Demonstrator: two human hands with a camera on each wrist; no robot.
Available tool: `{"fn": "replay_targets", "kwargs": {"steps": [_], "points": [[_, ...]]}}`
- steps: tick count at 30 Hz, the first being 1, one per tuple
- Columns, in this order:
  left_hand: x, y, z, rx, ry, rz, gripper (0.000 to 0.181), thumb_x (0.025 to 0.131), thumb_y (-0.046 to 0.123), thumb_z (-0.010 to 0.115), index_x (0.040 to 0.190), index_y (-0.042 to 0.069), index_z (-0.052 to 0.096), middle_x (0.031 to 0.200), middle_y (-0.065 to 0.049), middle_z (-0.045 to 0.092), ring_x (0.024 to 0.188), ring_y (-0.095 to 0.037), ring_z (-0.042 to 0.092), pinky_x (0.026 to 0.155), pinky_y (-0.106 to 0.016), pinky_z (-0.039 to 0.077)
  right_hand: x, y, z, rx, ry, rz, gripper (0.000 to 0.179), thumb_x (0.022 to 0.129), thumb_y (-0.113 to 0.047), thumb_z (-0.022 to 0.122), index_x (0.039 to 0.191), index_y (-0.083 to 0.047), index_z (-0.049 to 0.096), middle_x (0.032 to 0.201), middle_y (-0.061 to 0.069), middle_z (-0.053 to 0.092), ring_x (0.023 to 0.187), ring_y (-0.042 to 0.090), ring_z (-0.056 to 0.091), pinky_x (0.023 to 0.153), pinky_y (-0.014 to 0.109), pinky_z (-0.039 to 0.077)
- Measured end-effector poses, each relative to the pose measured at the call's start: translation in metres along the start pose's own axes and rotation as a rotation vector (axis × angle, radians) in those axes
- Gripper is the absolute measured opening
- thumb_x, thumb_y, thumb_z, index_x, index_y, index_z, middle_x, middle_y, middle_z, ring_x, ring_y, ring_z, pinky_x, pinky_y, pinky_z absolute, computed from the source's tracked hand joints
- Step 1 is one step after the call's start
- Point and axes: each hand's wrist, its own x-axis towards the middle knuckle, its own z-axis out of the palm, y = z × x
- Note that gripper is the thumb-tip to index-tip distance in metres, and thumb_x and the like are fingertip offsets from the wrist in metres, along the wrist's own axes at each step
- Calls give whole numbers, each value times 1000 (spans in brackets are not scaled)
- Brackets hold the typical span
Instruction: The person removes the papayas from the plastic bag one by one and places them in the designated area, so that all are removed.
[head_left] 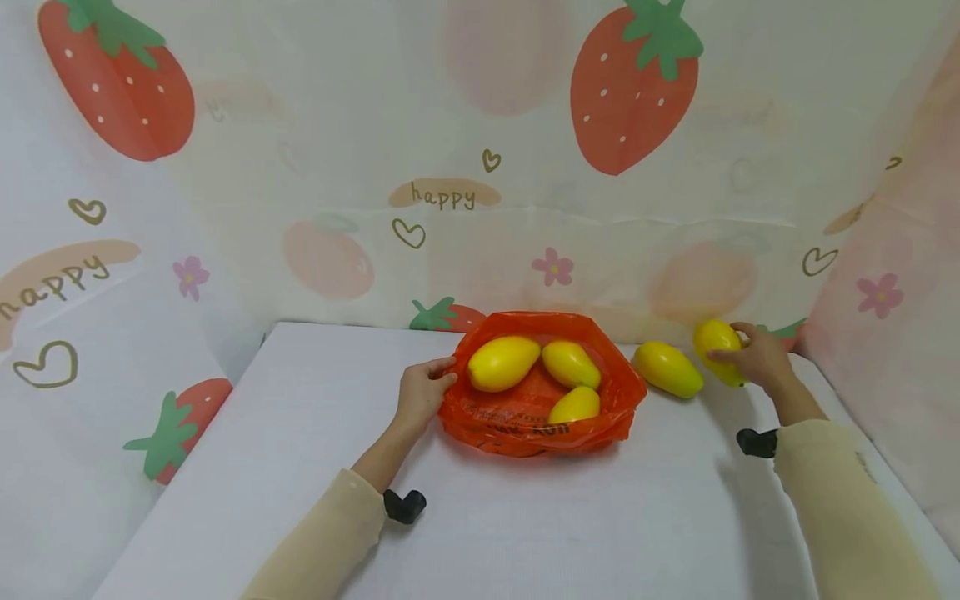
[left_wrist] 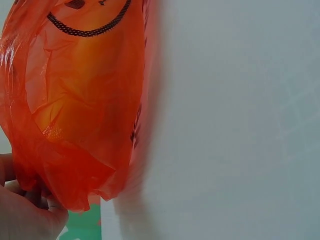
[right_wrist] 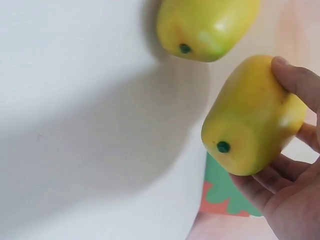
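An orange-red plastic bag [head_left: 536,440] sits with its mouth spread on the table, and several yellow mangoes [head_left: 504,364] lie inside. My left hand [head_left: 422,390] pinches the bag's left edge between thumb and fingers; the left wrist view shows the bag [left_wrist: 95,90] bunched at that hand [left_wrist: 30,212]. Above the back right of the table, my right hand [head_left: 763,360] grips another yellow mango [head_left: 717,350]. In the right wrist view, thumb and fingers wrap this mango [right_wrist: 250,117], whose green stem end faces the camera. A loose mango [head_left: 667,369] lies between it and the bag.
The white table [head_left: 570,525] ends against a printed cloth backdrop [head_left: 360,108] with strawberries and hearts. Cloth also hangs at the left and right sides. A black wrist piece [head_left: 405,506] sticks out by the left sleeve, another [head_left: 757,442] by the right.
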Motion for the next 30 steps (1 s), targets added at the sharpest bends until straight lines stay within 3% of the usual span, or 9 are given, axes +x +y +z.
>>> {"fn": "replay_targets", "kwargs": {"steps": [13, 20, 30], "points": [[-1, 0, 0, 3, 4, -10, 33, 96, 8, 59, 128, 8, 65, 130, -13, 64, 119, -28, 56, 102, -40, 51, -1, 8, 22, 28, -11, 49, 83, 95, -40, 58, 148, 11, 19, 144, 44, 26, 128, 59, 30, 107, 68, 29], [0, -2, 2, -6, -4, -11, 32, 96, 9, 59, 127, 8, 65, 128, -12, 64, 117, -27, 57, 101, -39, 52, -2, 12, 24, 27, -11, 86, 87, 96, -47, 53, 150, 10, 15, 146, 44, 23, 130, 60, 27, 108, 69, 27], [1, -3, -1, -7, -3, -18, 32, 96, 8, 59, 127, 7, 65, 128, -12, 65, 116, -27, 57, 101, -39, 51, 0, 12, 27, 60, -72, 105, 92, 96, -53, 48, 151, 8, 7, 150, 42, 15, 133, 59, 23, 109, 70, 25]]}}
